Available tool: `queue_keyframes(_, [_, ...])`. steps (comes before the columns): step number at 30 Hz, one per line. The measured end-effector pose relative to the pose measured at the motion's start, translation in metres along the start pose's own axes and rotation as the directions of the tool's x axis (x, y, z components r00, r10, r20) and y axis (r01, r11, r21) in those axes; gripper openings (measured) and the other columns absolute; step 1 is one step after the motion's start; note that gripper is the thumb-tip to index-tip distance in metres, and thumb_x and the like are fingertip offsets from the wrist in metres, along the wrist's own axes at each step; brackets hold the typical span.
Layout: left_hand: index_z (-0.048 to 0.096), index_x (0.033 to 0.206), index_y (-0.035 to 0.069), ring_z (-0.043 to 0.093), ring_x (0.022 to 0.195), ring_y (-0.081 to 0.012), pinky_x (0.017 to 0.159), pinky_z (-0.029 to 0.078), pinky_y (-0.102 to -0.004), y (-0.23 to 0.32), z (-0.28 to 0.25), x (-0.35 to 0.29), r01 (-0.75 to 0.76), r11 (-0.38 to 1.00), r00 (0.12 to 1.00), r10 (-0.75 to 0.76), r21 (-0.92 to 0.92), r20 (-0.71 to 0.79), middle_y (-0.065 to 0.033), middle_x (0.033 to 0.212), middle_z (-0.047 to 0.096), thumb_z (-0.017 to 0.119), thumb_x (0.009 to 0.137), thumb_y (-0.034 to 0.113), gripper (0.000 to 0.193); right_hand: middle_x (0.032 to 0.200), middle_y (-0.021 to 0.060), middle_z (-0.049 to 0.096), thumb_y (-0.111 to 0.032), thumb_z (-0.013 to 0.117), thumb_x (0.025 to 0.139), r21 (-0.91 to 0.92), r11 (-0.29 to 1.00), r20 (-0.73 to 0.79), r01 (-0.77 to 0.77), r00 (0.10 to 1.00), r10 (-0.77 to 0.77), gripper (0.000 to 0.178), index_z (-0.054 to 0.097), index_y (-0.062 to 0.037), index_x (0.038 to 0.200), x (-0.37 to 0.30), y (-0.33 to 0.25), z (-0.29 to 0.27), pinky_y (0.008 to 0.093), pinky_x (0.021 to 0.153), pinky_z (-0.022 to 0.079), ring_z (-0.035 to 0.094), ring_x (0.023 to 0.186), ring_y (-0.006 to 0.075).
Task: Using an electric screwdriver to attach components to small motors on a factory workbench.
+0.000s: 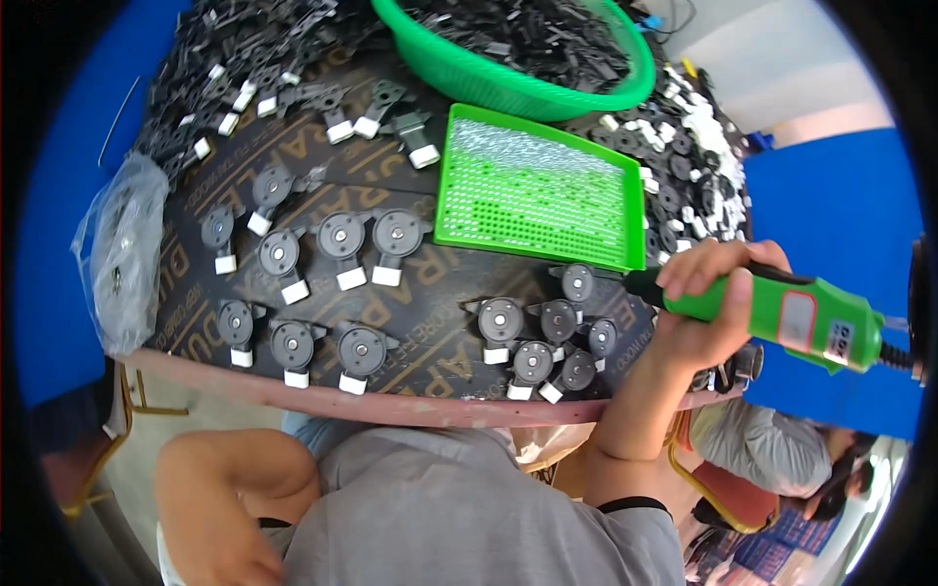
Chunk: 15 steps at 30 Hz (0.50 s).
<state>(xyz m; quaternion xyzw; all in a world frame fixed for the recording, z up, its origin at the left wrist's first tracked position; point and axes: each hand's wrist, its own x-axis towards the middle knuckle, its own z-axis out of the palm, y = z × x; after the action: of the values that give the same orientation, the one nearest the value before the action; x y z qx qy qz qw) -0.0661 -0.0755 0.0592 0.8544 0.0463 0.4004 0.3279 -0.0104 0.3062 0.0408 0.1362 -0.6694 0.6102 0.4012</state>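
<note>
My right hand (705,317) is wrapped round a green electric screwdriver (835,322), whose dark tip end points left over the table. Close to that tip lies a group of dark round wheel-like parts on brackets, one of them a disc (577,283) with a bright screw at its centre. Several similar assemblies, such as the one with a white block (398,233), sit in loose rows at left and middle. My left hand (239,566) is down by my body at the lower edge, off the table; its fingers are blurred and partly cut off.
A green perforated tray (637,220) holds many small silvery screws. Behind it stands a green basket (508,93) of black parts. Black brackets (283,49) pile up back left; white blocks (708,132) and dark discs lie right. A plastic bag (127,254) rests at left. Another person (762,449) sits right.
</note>
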Motion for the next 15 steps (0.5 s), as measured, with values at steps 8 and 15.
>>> queue_keyframes(8, [0.06,0.08,0.009,0.056,0.073,-0.02,0.061,0.041,-0.0339,0.05,0.01,0.029,-0.077,0.948,0.997,0.076,0.309,0.017,-0.0036,0.077,0.053,0.053,0.089,0.023,0.018,0.064,0.0068,0.047,-0.016,0.059,0.095,-0.052,0.998,-0.141,-0.045,0.989,0.037,0.029,0.046,-0.0041,0.118,-0.004,-0.018,-0.008,0.0312,0.046,0.044,0.046,0.049,0.0163])
queue_keyframes(15, [0.063,0.117,-0.008,0.058,0.113,-0.0358,0.093,0.044,-0.0445,0.102,0.041,0.092,-0.191,0.807,0.933,-0.027,0.559,0.358,-0.0215,0.119,0.063,0.048,0.092,0.02,0.041,0.066,0.0059,0.048,-0.004,0.055,0.096,-0.03,0.996,-0.207,-0.087,0.975,0.079,0.026,0.043,-0.0037,0.119,-0.023,-0.034,-0.027,0.0302,0.047,0.043,0.045,0.05,0.0146])
